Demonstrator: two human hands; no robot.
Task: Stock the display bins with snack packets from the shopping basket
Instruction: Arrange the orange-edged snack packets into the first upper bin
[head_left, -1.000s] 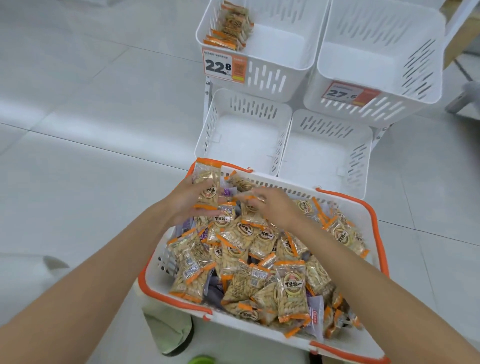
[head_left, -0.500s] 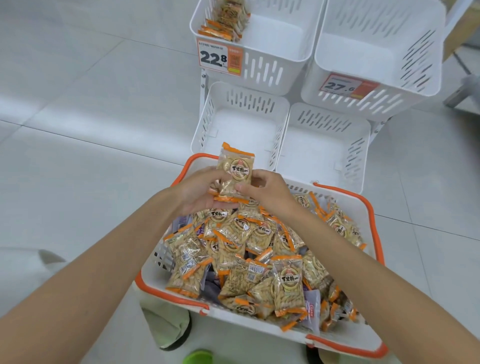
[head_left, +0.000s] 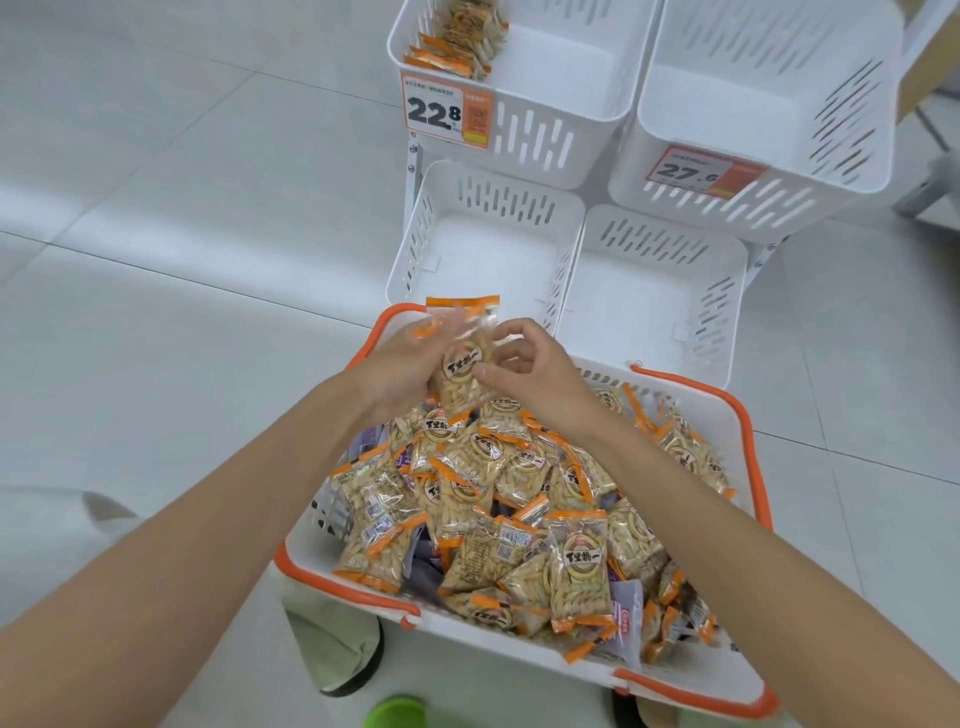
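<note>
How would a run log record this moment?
left hand and right hand: holding clear orange-edged snack packets | where: over white orange-rimmed shopping basket | white slotted bin, upper left: holds stocked packets

- Shopping basket: white with an orange rim, just in front of the lower bins, heaped with clear, orange-edged snack packets.
- Raised packet: held upright over the basket's far edge.
- Display bins: four, white and slotted, in two tiers. The upper-left bin holds a small stack in its far-left corner.

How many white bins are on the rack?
4: upper left bin, holding some packets; upper right bin; lower left bin; lower right bin. Others may be out of frame above.
</note>
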